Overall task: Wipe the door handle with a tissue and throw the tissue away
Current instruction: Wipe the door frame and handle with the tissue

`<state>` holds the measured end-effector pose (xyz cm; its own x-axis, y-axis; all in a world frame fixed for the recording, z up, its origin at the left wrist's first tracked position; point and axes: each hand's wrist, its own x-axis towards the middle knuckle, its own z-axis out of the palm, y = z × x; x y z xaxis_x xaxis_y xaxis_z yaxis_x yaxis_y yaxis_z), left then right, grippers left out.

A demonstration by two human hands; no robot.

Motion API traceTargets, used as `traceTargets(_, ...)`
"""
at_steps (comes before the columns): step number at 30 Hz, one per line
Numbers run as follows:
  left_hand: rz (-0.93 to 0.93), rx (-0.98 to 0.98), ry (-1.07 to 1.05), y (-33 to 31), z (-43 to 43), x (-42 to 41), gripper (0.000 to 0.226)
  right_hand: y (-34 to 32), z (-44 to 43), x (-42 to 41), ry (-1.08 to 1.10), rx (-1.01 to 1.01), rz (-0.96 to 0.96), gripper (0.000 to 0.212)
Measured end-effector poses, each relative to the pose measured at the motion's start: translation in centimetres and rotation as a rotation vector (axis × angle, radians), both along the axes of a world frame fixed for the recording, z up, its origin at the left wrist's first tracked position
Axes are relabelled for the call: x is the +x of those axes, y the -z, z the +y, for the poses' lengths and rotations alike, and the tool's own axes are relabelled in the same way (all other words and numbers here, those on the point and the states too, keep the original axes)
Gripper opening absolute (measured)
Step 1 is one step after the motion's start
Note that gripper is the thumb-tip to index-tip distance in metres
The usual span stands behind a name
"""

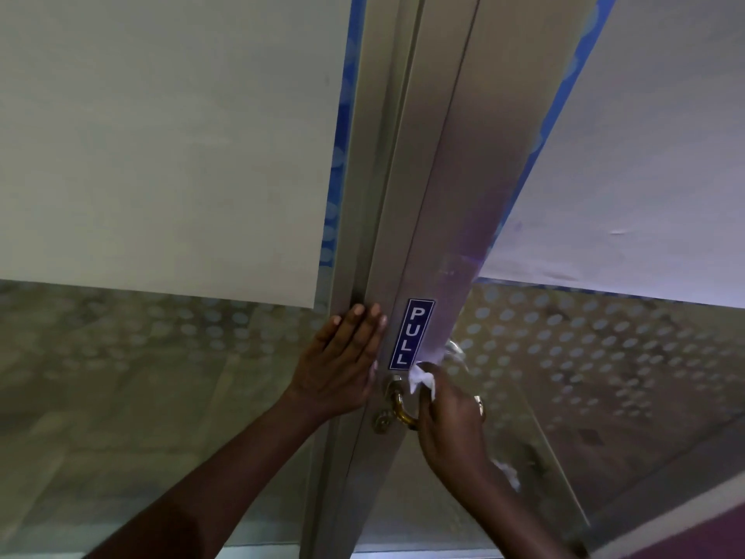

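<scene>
A brass-coloured door handle curves out from the grey metal door frame, below a blue PULL sticker. My right hand is closed around the handle's outer end with a crumpled white tissue pressed against it; the tissue sticks out above my fingers. My left hand lies flat on the frame to the left of the sticker, fingers together and pointing up, holding nothing. Most of the handle's grip is hidden under my right hand.
A keyhole plate sits just below the handle's base. Glass panels with a frosted dot pattern flank the frame on both sides, with pale sheets covering their upper parts. A second handle shows through the glass behind.
</scene>
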<state>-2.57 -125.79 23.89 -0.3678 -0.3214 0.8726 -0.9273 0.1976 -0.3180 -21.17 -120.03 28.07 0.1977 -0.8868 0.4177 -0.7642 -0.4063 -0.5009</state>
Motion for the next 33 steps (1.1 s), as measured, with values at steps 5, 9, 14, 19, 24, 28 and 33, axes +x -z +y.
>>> traceTargets(5, -0.031, -0.073, 0.001, 0.1, -0.6, 0.1, 0.078, 2.0, 0.0, 2.3, -0.078, 0.051, 0.268, 0.028)
traceTargets(9, -0.039, -0.096, -0.009, 0.2, -0.8, 0.1, 0.08, 3.1, -0.1, 2.8, -0.09, -0.141, 0.382, 0.031)
traceTargets(14, -0.044, -0.111, -0.017, 0.4, -1.0, 0.1, 0.075, 4.2, -0.2, 3.2, -0.03, -0.061, 0.671, 0.029)
traceTargets(19, -0.028, -0.127, -0.013, 0.6, -1.1, 0.1, 0.071, 3.8, -0.3, 5.0, 0.06, -0.038, 0.795, 0.033)
traceTargets(24, -0.025, -0.125, -0.02, 0.7, -1.2, 0.0, 0.069, 3.5, -0.9, 3.9, 0.063, -0.059, 0.74, 0.04)
traceTargets(28, -0.022, -0.122, -0.024, 0.8, -1.2, -0.1, 0.069, 3.9, -0.8, 3.7, 0.072, -0.085, 0.8, 0.042)
traceTargets(33, -0.019, -0.125, -0.024, 0.9, -1.2, 0.0, 0.068, 4.4, -0.1, 4.9, 0.088, -0.124, 0.821, 0.047)
